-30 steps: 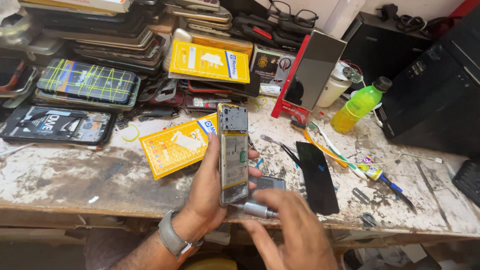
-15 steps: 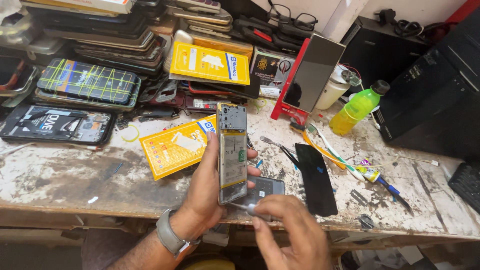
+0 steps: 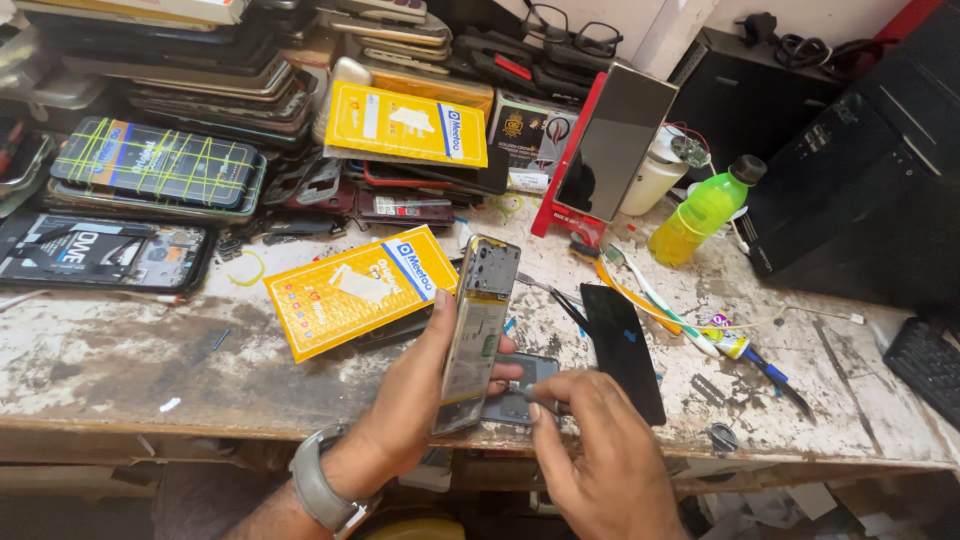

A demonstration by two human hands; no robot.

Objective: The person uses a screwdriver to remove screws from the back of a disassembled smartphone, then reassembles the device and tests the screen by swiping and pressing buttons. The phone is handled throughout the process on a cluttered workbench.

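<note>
Your left hand (image 3: pixel 415 400) has its grip wrapped around an opened phone frame (image 3: pixel 474 330), thumb on the near edge and fingers behind, holding it upright and slightly tilted over the front of the bench (image 3: pixel 120 350). Your right hand (image 3: pixel 600 450) pinches a small dark tool (image 3: pixel 545 403) between thumb and forefinger, its tip touching a grey phone part (image 3: pixel 520 390) that lies flat on the bench just beside the frame. To the right of that part lies a black glass panel (image 3: pixel 622 345), and past it a few loose tools and a small tube. A yellow packet (image 3: pixel 360 290) lies just left of the frame. A green bottle (image 3: pixel 705 208) stands farther back on the right, near a dark screen (image 3: pixel 615 140) propped upright. Stacks of phones fill the back left.
</note>
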